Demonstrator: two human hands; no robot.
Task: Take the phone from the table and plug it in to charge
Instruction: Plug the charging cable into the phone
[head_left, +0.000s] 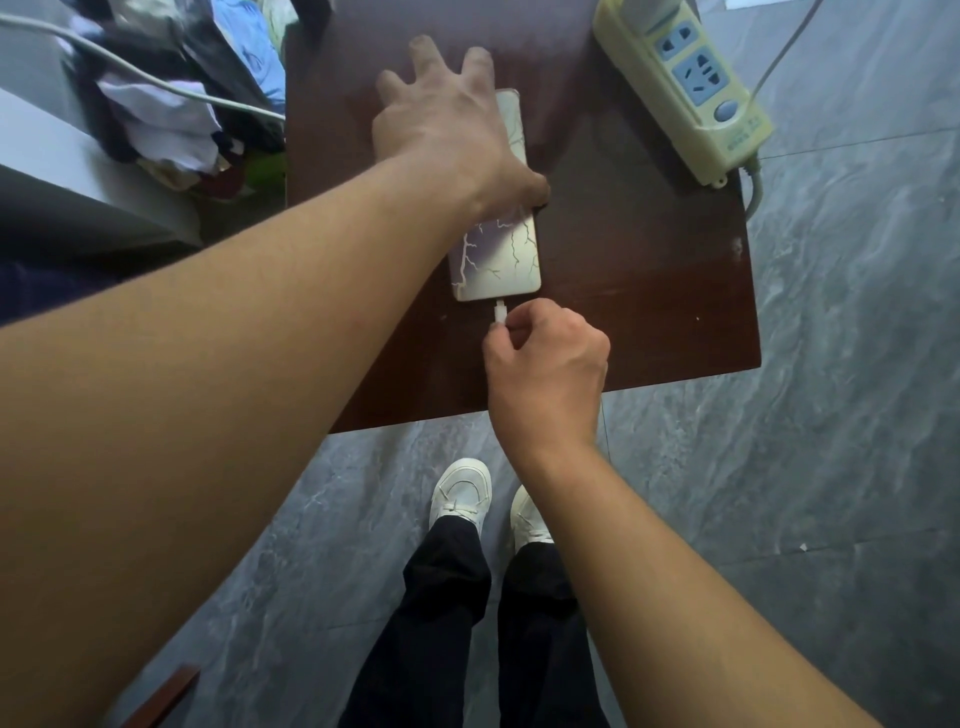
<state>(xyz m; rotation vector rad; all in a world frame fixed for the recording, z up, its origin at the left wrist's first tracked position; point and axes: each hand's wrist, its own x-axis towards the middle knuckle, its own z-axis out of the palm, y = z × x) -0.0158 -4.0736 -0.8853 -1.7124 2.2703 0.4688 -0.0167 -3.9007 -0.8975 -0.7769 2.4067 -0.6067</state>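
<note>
In the head view, the phone (497, 254) is seen lying flat on the dark table (649, 291) near the middle of the frame, patterned side up, with its short lower edge turned toward the bottom of the frame. Its upper half is covered by the left hand (447, 135), which is laid across it with the fingers spread and straight and the thumb set against the phone's right edge. Nothing is gripped; the phone is only pressed down. Just below the phone, the white plug (500, 312) is pinched between thumb and forefinger of the right hand (545, 364), with the other fingers curled in. The plug's tip is touching the phone's lower edge; whether it is fully seated cannot be told. A power strip (685, 88) lies at the upper right, on the table's corner.

The step in hand is judged to be the insertion. The plug should be held in line with the phone's long axis and pushed straight up the frame, not levered sideways. The phone should be braced firmly by the left hand so that it is not slid away.
</note>
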